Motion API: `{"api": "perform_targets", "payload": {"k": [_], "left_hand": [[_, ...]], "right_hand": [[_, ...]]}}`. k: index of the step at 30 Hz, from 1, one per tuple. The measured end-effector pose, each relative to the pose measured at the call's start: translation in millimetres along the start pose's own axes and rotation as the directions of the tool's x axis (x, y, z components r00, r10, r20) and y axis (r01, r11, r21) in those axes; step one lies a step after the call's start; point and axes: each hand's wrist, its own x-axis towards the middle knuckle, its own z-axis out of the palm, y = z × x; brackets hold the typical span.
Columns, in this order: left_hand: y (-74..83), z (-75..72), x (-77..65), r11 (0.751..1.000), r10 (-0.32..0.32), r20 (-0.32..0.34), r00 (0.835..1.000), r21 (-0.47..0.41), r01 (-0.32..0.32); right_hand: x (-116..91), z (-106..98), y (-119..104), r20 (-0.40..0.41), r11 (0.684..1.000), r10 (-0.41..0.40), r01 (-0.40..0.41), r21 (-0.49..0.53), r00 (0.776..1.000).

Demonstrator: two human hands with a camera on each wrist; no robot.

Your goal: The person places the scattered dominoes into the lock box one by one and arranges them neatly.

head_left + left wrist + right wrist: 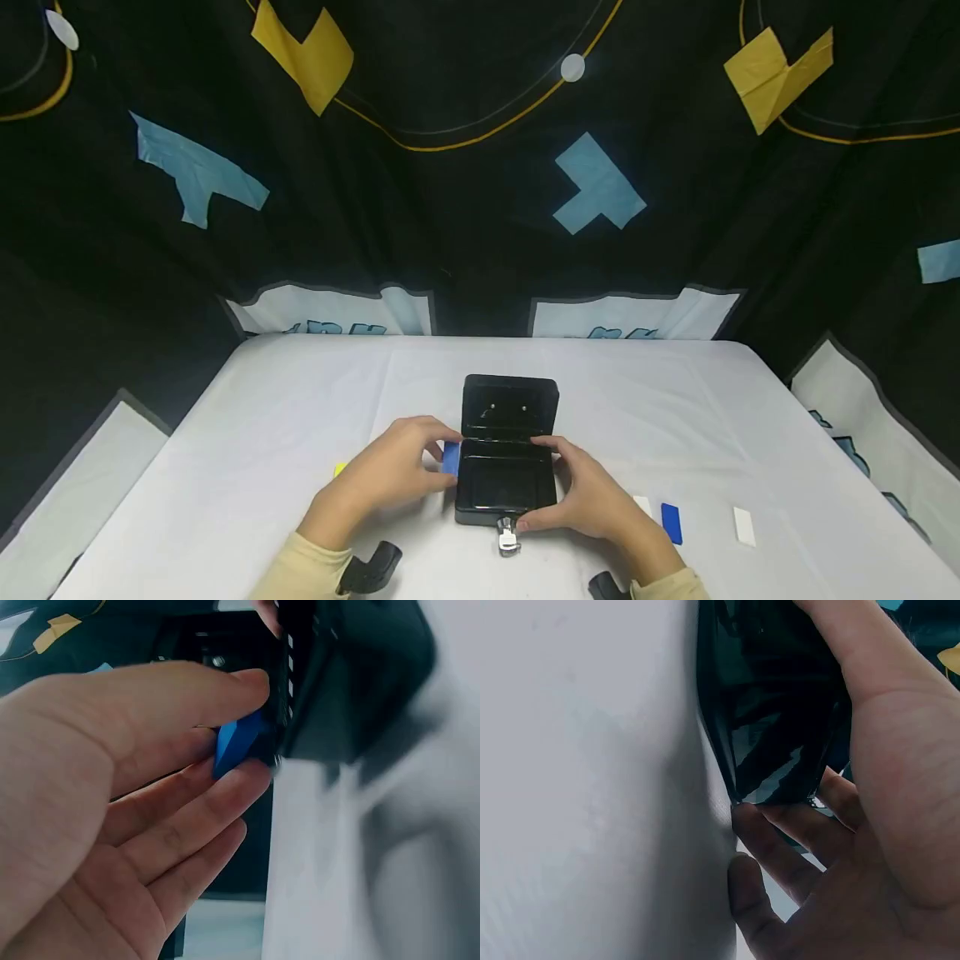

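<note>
A small black metal box (506,482) stands on the table with its lid (510,406) raised at the back. The bottom I can see inside it is bare black. A silver latch or lock (507,537) juts from its front. My left hand (401,462) pinches a blue block (238,742) between thumb and fingers, close against the box's left wall. Whether the block touches the wall I cannot tell. My right hand (588,496) grips the box from the right, thumb at the front corner and fingers toward the hinge; the right wrist view shows fingertips at its side.
Right of my right hand lie another blue block (671,523) and a white block (744,527); a second white piece (642,505) is partly hidden by the wrist. A yellow piece (340,469) peeks out behind my left wrist. A black curtain (450,233) hangs behind the white table (300,392).
</note>
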Motion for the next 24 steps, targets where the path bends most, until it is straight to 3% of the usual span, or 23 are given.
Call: {"api": "perform_targets", "payload": {"k": [5,11,19,24], "left_hand": [[8.9,10.0,11.7,0.999,-0.011,0.037,0.999,-0.038,0.013],[14.1,24.5,19.1,0.998,0.025,0.064,0.998,-0.064,-0.021],[23.1,47.6,21.6,0.997,0.046,0.059,0.997,-0.065,-0.042],[28.3,63.2,28.3,0.996,0.036,0.015,0.999,-0.082,-0.035]], "right_hand": [[0,1,4,0.002,1.0,-0.013,0.013,0.004,1.0],[-1,2,4,-0.004,1.0,-0.01,0.01,-0.02,1.0],[-3,4,6,-0.005,1.0,-0.016,0.016,-0.008,1.0],[-1,1,6,-0.009,1.0,-0.016,0.016,-0.018,1.0]]}}
